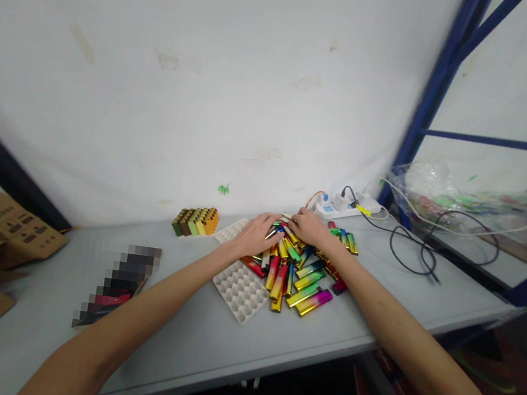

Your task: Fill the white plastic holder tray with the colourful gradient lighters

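Observation:
A heap of shiny multicoloured lighters (281, 276) lies on the grey table (188, 330). My left hand (257, 234) rests at the heap's back left, fingers over the lighters and pointing right. At the back of the heap, my right hand (309, 227) has its fingers bent down among the lighters. Whether either hand grips one is too small to tell. A white tray with rows of round hollows (240, 290) sits left of the heap, partly under my left wrist. Another white tray part (231, 229) shows behind that wrist.
A block of upright lighters (195, 221) stands near the wall. A power strip (347, 207) with cables lies at the back right, by a blue metal frame (430, 109). Cardboard boxes (7, 228) are at the left; a pixelated dark object (120, 285) lies nearer me.

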Tool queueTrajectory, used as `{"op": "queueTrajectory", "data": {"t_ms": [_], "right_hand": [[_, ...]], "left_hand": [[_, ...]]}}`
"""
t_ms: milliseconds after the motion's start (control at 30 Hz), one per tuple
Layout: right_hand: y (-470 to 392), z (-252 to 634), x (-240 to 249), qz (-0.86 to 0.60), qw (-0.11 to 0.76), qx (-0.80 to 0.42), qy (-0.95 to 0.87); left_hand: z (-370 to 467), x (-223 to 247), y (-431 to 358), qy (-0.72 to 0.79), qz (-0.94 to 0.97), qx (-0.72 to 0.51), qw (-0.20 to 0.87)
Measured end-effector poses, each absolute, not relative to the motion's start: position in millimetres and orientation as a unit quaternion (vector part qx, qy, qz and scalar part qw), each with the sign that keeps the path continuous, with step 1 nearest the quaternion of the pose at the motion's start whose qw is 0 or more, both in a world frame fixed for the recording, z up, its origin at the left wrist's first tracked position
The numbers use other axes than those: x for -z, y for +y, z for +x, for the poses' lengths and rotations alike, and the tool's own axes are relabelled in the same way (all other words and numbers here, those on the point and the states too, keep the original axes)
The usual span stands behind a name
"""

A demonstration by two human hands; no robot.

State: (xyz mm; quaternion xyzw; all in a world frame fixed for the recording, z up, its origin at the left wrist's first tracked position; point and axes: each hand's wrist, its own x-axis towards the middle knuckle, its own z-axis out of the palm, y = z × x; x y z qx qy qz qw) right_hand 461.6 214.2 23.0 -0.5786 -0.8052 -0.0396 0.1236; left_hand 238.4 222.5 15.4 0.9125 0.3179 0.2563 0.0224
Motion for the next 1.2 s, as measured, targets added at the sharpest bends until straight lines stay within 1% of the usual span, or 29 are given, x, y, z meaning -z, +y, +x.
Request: {"op": "queueTrajectory", "data": {"t_ms": [133, 267, 367, 600, 800, 933, 1033, 1133, 1200], "right_hand": [[217.8, 458.5, -17.8, -0.559, 0.169, 0.058, -0.810], [226.3, 458.0, -13.1, -0.490, 0.155, 0.021, -0.858], [224.7, 458.3, -16.7, -0.455, 0.166, 0.004, -0.875], [202.5, 455.5, -29.2, -0.556, 0.204, 0.016, -0.806], [198.4, 449.4, -31.1, -0.594, 0.250, 0.034, -0.764], [198.4, 445.0, -31.3, -0.597, 0.269, 0.031, -0.755], [196.2, 443.5, -36.7, -0.591, 0.304, 0.008, -0.747], [188.2, 447.8, -54.1, -0.570, 0.345, -0.027, -0.746], [174.2, 455.1, -71.7, -0.541, 0.353, -0.043, -0.762]], "left_hand": [[232.8, -14.3, 223.0, 0.322, 0.916, -0.239, 0.015], [230.6, -13.0, 224.1, 0.307, 0.923, -0.230, 0.019], [231.1, -12.1, 224.0, 0.319, 0.917, -0.237, 0.020], [239.2, -12.0, 227.4, 0.382, 0.885, -0.266, 0.022], [250.8, -12.5, 232.0, 0.403, 0.871, -0.279, 0.021], [256.0, -13.4, 232.4, 0.398, 0.871, -0.288, 0.026], [255.5, -17.4, 231.6, 0.379, 0.879, -0.287, 0.038], [248.7, -23.9, 229.9, 0.350, 0.893, -0.277, 0.053], [241.3, -27.5, 228.4, 0.328, 0.905, -0.266, 0.061]]}}
